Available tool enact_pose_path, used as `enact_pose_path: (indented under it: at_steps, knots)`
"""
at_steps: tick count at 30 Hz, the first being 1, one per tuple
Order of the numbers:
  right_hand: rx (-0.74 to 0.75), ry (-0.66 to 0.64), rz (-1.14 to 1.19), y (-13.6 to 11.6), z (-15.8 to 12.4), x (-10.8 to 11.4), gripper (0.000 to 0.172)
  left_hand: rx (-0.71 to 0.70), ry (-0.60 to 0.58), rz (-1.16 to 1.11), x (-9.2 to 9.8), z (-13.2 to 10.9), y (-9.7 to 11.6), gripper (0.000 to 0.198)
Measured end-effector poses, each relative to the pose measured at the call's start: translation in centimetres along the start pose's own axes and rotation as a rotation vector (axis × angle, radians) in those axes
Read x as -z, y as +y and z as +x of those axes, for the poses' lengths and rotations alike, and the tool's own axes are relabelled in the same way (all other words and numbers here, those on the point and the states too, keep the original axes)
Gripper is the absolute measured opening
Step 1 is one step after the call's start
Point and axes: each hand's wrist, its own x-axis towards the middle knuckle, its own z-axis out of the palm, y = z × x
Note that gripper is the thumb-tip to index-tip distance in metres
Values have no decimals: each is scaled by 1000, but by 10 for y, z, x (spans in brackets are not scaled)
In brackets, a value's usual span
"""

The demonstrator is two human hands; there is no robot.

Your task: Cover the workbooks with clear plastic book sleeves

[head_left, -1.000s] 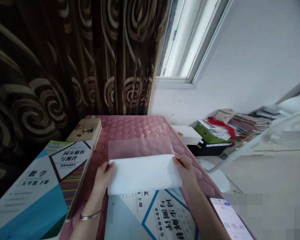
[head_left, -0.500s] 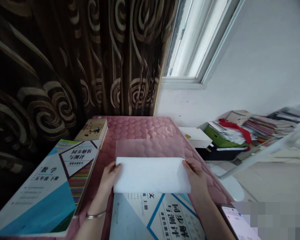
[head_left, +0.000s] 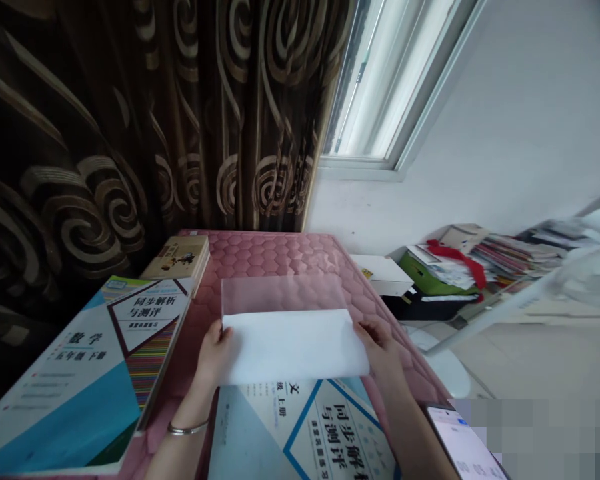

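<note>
Both hands grip a plain white sheet [head_left: 295, 343] by its two side edges, stretched flat above a workbook. My left hand [head_left: 215, 350] pinches the left edge, with a metal bangle on its wrist. My right hand [head_left: 380, 347] closes its fingers on the right edge. Behind the white part, a see-through plastic sheet [head_left: 283, 293] extends over the pink cover; whether the two are joined I cannot tell. Under the hands lies the blue-and-white workbook [head_left: 250, 433], its upper part hidden by the sheet.
A pink quilted cover [head_left: 260, 253] lies over the table. On the left are a similar workbook [head_left: 80, 393] and small brown books [head_left: 180, 257]. A phone [head_left: 463, 440] is at the lower right, near a white lamp base [head_left: 445, 370]. Papers [head_left: 445, 267] are piled beyond the table.
The whole scene has shifted slightly left in the view. Both hands still hold the white sheet, in nearly the same position over the workbook.
</note>
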Motion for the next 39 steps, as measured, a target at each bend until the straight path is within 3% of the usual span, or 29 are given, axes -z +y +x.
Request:
enact_pose_path:
  at_steps: [5, 9, 11, 15, 17, 19, 21, 22, 25, 28, 30, 33, 39]
  knots:
    - [-1, -87, -48, -3, -7, 2, 32, 16, 35, -72, -2, -2, 5, 20]
    - [70, -76, -87, -9, -12, -1, 34, 21, -24, -68, 4, 0, 14, 19]
    - [96, -92, -105, -11, -13, -2, 36, 19, 42, 2, 11, 1, 23, 16]
    - [177, -115, -110, -11, -15, -3, 38, -149, 330, 241, 17, -4, 65, 30]
    - [216, -128, -117, -8, -14, -3, 39, -350, 334, 378, 5, -6, 97, 29]
    - [233, -139, -124, -4, -14, -3, 39, -513, 111, 417, -20, -3, 128, 23]
    - [237, -141, -121, -2, -14, -2, 39, -515, -188, 434, -57, 7, 150, 23]
    - [235, -146, -116, -1, -14, -1, 39, -498, -273, 442, -77, 14, 157, 22]
    - [219, -170, -97, -3, -16, 2, 38, -296, -514, 472, -133, 39, 159, 17]
    - [190, -170, -78, -9, -18, 4, 37, -215, -671, 457, -168, 57, 152, 31]
    - [162, -166, -61, -13, -19, 5, 36, -193, -754, 423, -178, 63, 153, 34]
    - [142, -119, -52, -18, -19, 5, 35, -208, -821, 366, -182, 63, 164, 21]
    - [164, 3, -99, -19, -21, 5, 35, -335, -831, 383, -179, 50, 186, 15]
